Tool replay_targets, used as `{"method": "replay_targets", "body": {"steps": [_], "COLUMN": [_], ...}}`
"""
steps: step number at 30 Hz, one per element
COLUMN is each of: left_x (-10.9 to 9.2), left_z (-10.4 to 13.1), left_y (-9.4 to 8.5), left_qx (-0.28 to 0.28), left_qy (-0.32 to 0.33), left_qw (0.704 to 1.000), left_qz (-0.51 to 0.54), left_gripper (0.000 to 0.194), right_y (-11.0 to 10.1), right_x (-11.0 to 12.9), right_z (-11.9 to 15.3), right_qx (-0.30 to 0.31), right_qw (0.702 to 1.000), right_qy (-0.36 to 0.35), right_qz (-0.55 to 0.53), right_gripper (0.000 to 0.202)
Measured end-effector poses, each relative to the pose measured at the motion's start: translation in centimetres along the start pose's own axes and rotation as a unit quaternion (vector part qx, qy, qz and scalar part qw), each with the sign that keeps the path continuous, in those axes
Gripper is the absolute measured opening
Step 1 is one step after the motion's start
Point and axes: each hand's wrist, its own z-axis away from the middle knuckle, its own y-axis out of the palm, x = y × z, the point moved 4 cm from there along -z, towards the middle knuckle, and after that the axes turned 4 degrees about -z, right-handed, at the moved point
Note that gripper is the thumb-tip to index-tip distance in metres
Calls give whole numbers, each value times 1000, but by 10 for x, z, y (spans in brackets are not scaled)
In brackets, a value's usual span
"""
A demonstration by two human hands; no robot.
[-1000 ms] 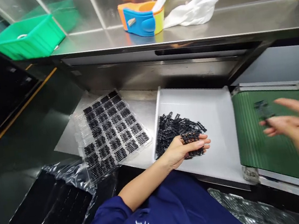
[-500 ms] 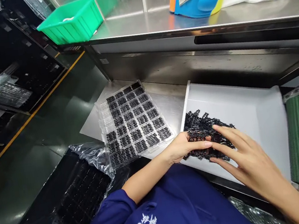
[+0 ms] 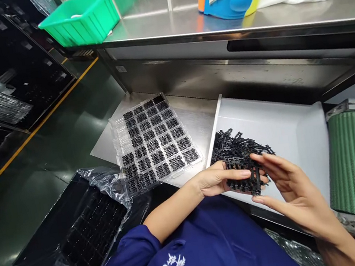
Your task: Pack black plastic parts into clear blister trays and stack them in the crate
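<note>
My left hand (image 3: 214, 179) grips strips (image 3: 240, 181) near the white bin's (image 3: 302, 134) heap (image 3: 241, 144); I can't tell if my right hand (image 3: 298, 193) pinches one. Black bundles (image 3: 147, 135) mostly fill a tray (image 3: 121, 138).

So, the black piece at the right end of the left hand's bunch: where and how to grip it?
Probably by its two ends, coming from the right: the black piece is long and slim, the right hand faces it on that side, and the left hand has its thumb left of it.
</note>
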Motion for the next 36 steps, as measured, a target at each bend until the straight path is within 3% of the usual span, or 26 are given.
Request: {"method": "replay_targets", "body": {"steps": [4, 11, 22, 26, 29, 31, 36], "left_x": [5, 14, 3, 1, -2, -6, -17], "left_z": [-10, -26, -25, -21, -17, -14, -8], "left_y": [11, 21, 20, 17, 16, 14, 9], "left_qx": [-2, -8, -46, -38, -34, -43, -68], "left_qy": [7, -28, -27, -54, -43, -14, 65], "left_qw": [1000, 999, 996, 996, 993, 983, 920], "left_qz": [-12, -31, -77, -65, -108, -178, -380], "left_gripper": [65, 60, 57, 61, 57, 54, 43], "right_y": [-14, -34, -36, -30, -28, -30, -30], "right_x": [-2, -3, -7, -14, -20, -19, -9], "right_z": [9, 24, 20, 17, 15, 11, -6], "right_qx": [-21, -28, -26, -35, -5, -12, -87], "right_qw": [999, 996, 987, 992, 995, 996, 982], "right_qy": [-2, 34, 41, 66, 93, 93, 77], "right_qz": [-38, 78, 153, 102, 17, -6, 148], "right_gripper": [75, 77, 75, 72, 75, 69, 21]}}
